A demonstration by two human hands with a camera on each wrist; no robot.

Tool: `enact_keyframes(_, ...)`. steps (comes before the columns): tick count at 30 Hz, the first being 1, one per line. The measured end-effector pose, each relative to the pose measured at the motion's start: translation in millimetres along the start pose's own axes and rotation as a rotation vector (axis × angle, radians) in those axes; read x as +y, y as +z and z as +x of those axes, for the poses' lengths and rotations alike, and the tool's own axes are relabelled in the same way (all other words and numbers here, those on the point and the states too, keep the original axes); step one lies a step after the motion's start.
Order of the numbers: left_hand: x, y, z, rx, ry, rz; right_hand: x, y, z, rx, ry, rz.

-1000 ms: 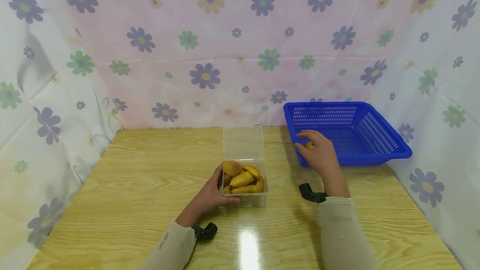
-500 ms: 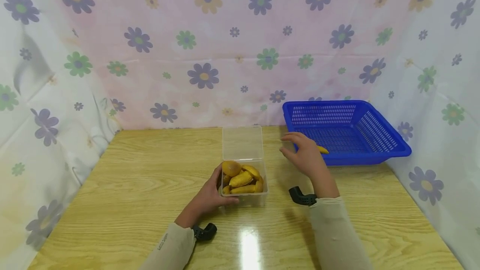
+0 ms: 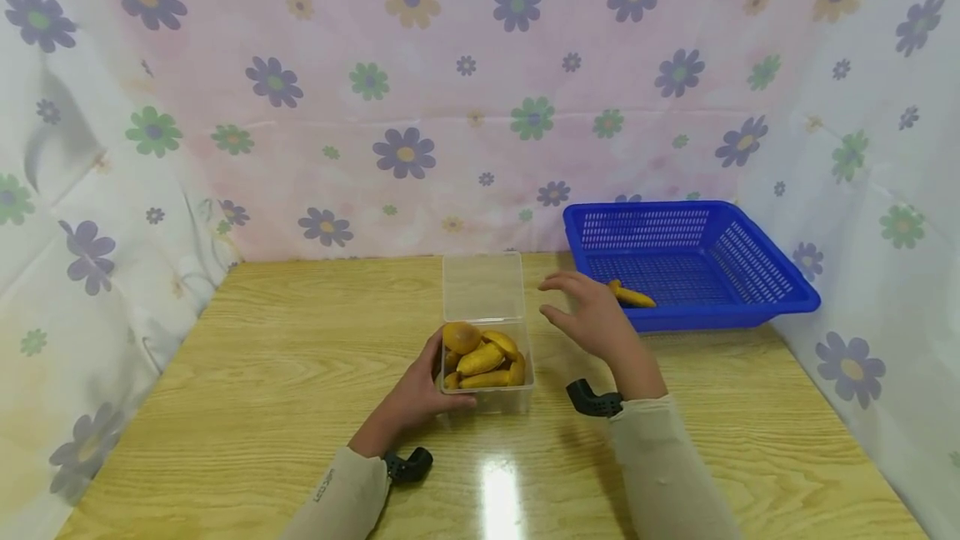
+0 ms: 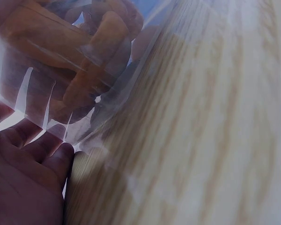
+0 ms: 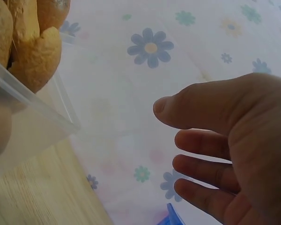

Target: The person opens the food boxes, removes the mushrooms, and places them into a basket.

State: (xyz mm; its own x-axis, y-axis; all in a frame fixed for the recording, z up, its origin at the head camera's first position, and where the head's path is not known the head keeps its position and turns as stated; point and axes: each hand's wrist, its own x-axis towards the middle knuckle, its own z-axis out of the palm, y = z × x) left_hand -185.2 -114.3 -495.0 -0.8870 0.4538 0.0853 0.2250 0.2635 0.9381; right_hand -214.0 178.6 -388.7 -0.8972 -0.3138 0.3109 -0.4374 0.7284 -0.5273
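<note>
My left hand (image 3: 416, 390) grips the left side of a clear plastic box (image 3: 517, 402), with the thumb along the front and the fingers round the side. Several yellow mushrooms (image 3: 480, 358) fill the box, whose clear lid (image 3: 482, 286) lies folded back behind it. In the left wrist view, fingers (image 4: 30, 136) touch the clear wall. My right hand (image 3: 588, 315) hovers between box and basket, thumb and fingers apart around nothing. A single yellow mushroom (image 3: 636, 298) lies in the blue basket (image 3: 757, 319), partly hidden behind that hand.
The box and basket stand on a wood-grain table (image 3: 300, 315). Flowered cloth (image 3: 450, 190) hangs at the back and sides. The basket sits at the back right, near the cloth.
My right hand has let go of a yellow mushroom in the blue basket and moved left toward the box. The left hand and box have stayed in place.
</note>
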Motion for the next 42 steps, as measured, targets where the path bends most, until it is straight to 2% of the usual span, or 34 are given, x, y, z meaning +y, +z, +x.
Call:
enact_keyframes(14,2.1,0.5,-0.9,0.010,-0.013,0.007,-11,10,0.3,-0.065,-0.078,0.003)
enact_keyframes(23,1.9,0.8,-0.6,0.006,0.019,-0.009,-19,15,-1.3,-0.116,-0.127,0.015)
enact_keyframes(34,1.5,-0.1,-1.8,0.008,0.020,-0.013,-25,21,-0.8,-0.183,-0.210,0.007)
enact_keyframes(42,-0.5,0.2,-1.2,0.006,0.020,0.000,-29,25,-2.0,-0.237,-0.200,-0.003)
